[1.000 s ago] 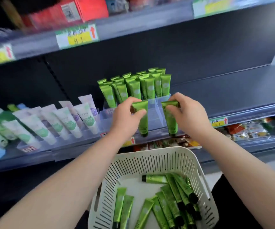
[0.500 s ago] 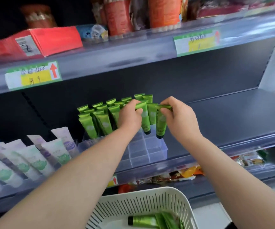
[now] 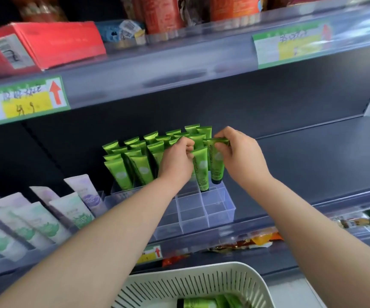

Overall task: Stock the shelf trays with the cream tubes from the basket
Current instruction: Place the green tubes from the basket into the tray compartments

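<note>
A clear divided tray (image 3: 204,210) stands on the middle shelf, its back cells filled with several upright green cream tubes (image 3: 121,170). My left hand (image 3: 176,160) pinches the top of one green tube (image 3: 200,172), whose black cap reaches into a tray cell. My right hand (image 3: 238,156) holds a second green tube (image 3: 216,162) by its crimped end, cap down just above the tray's right side. The white slotted basket (image 3: 201,283) sits at the bottom, with a few green tubes (image 3: 198,303) showing inside.
White and lilac tubes (image 3: 73,212) lean in trays to the left. The shelf (image 3: 312,156) right of the clear tray is bare dark metal. A shelf above carries a red box (image 3: 46,44) and price labels (image 3: 24,103). Snack packets (image 3: 255,241) lie on the shelf below.
Both hands have carried their tubes from above the basket up and back to the tray, lowering the caps toward its cells. The view has tilted upward, leaving only the basket's far rim visible.
</note>
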The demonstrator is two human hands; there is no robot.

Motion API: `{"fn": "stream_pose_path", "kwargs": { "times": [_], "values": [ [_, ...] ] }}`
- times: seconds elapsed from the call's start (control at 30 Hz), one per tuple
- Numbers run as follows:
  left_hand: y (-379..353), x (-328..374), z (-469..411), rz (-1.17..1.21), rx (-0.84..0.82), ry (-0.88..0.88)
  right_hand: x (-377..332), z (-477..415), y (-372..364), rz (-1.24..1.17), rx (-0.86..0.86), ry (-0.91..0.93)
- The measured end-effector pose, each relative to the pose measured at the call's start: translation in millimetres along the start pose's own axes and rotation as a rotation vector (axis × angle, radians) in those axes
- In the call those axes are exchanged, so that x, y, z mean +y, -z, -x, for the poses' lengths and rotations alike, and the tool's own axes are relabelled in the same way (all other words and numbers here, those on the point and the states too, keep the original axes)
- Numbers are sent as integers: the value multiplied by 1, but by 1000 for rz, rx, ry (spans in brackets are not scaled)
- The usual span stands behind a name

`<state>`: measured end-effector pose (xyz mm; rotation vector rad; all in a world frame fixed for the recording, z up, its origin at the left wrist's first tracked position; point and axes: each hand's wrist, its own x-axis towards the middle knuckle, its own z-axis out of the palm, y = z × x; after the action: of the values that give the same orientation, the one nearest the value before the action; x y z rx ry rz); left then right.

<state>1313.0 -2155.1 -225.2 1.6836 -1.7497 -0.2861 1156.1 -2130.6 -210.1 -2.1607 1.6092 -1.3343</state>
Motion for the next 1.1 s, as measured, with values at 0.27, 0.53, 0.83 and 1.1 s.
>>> {"fn": "stream_pose_path", "kwargs": {
  "times": [0.27,0.53,0.83,1.1],
  "values": [
    [27,-6,28,-74,5,-99,5,2,-30,117,-152,-54],
    [45,-11,47,-152,-29,-134,0,12,-31,341,-76,54],
    [59,-26,87,-274,-75,-270,-23,71,-25,522,-86,234],
    [55,-67,164,-208,-114,-247,-20,174,-44,450,-228,233]
  ]
}}
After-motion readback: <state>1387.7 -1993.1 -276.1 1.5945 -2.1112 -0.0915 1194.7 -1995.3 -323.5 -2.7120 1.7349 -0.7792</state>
